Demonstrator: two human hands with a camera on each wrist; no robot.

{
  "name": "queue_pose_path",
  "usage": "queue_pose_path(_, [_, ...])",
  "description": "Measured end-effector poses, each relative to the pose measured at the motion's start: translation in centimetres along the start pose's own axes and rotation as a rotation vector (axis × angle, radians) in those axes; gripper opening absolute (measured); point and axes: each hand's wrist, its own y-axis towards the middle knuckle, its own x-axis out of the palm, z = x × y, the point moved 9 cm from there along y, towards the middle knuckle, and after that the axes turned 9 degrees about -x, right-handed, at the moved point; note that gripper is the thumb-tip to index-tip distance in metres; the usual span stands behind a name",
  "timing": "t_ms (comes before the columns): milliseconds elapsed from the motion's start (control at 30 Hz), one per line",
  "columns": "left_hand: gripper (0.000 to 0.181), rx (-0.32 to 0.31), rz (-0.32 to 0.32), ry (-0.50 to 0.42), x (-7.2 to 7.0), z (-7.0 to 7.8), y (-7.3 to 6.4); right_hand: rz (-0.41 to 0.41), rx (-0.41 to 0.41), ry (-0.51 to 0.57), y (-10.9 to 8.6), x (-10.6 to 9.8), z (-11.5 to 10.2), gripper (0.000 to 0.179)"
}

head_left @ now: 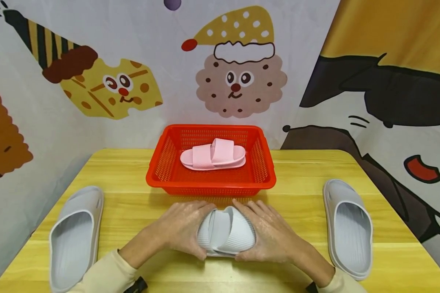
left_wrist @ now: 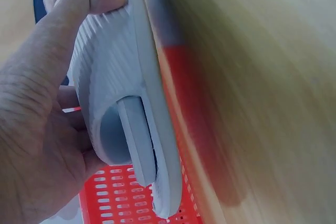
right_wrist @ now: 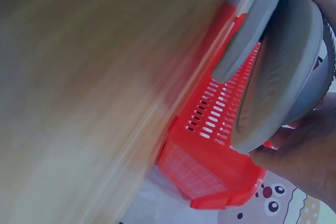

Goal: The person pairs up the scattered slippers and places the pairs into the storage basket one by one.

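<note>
A pair of pale grey ribbed slide slippers (head_left: 238, 234), fitted into each other, is held between both hands in front of the basket. The left hand (head_left: 187, 228) grips their left end, thumb on the near side and fingers over the far side. At the right end the right hand (head_left: 269, 234) holds them in the same way. In the left wrist view one ribbed strap (left_wrist: 107, 56) shows under the thumb, and the soles lie overlapped. The right wrist view shows a slipper sole (right_wrist: 281, 72) tilted against another sole, close over the table.
Behind the hands stands a red plastic basket (head_left: 212, 190) with a pair of pink slippers (head_left: 220, 154) inside. One grey clog (head_left: 75, 236) lies at the table's left side, another grey clog (head_left: 350, 232) at the right. A cartoon-printed cloth (head_left: 168, 73) hangs behind the wooden table (head_left: 300, 175).
</note>
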Motion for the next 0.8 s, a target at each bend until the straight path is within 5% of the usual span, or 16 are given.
queue_pose_path(400, [0.107,-0.003,-0.011,-0.016,0.0,0.48,0.13,-0.005,-0.009,-0.016,0.3,-0.02,-0.63,0.129])
queue_pose_path(633, [0.105,-0.011,0.039,-0.038,-0.56,0.32,0.13,0.033,0.002,0.016,0.27,-0.3,-0.38,0.127])
queue_pose_path(800, [0.108,-0.017,0.009,-0.048,-0.08,0.55,0.3,0.026,-0.006,0.015,0.34,-0.11,-0.56,0.126])
